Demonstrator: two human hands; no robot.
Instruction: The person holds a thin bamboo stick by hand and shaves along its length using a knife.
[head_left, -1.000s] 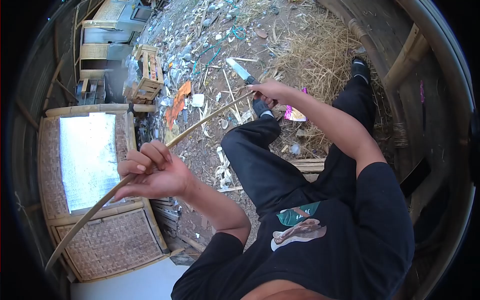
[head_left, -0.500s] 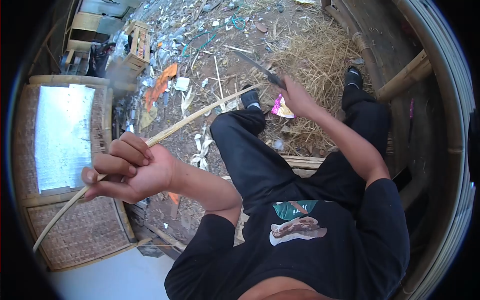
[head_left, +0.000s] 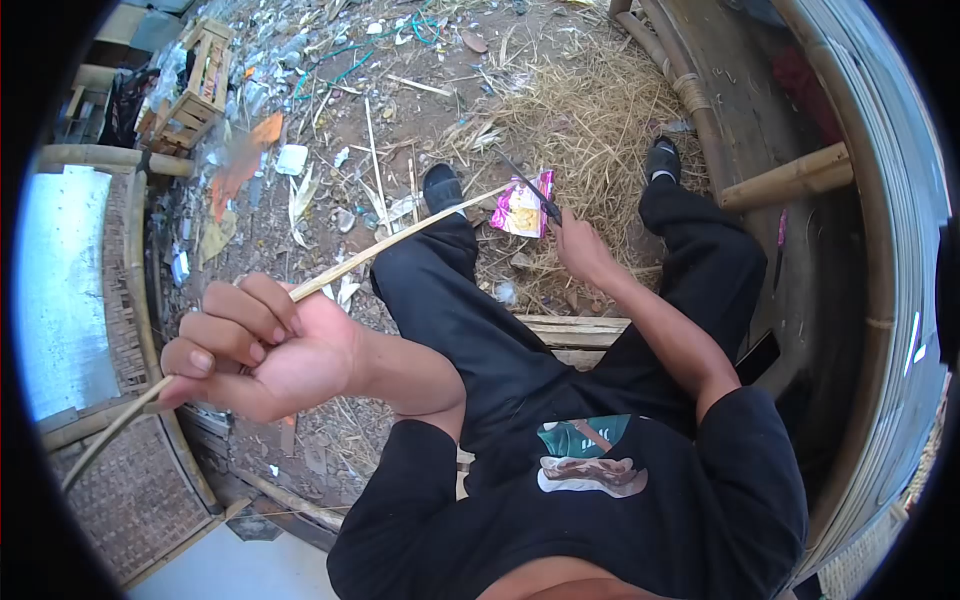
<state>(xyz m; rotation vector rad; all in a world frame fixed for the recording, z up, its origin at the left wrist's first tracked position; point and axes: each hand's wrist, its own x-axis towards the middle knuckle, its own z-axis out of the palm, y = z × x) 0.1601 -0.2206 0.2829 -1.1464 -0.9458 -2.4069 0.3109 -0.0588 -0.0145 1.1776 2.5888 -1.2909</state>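
Observation:
My left hand (head_left: 270, 350) is closed round a long thin bamboo strip (head_left: 385, 243), palm turned up. One end of the strip bends away to the lower left; the other end reaches out over my knee. My right hand (head_left: 583, 247) grips the dark handle of a knife (head_left: 528, 184). Its narrow blade points away to the upper left, close to the strip's far tip; whether the two touch I cannot tell. Beneath the knife on the ground lies a pink and yellow wrapper (head_left: 522, 212).
Straw (head_left: 600, 110) and scattered litter cover the ground beyond my feet. A wooden crate (head_left: 195, 90) stands at the upper left, with a woven bamboo panel (head_left: 140, 490) below it. At the right is a bamboo frame (head_left: 790, 178), and a dark phone (head_left: 757, 358) lies by my hip.
The knife and my right hand have come lower and closer to my body, with the blade now nearer the strip's tip. My left hand keeps its hold. The view has shifted slightly.

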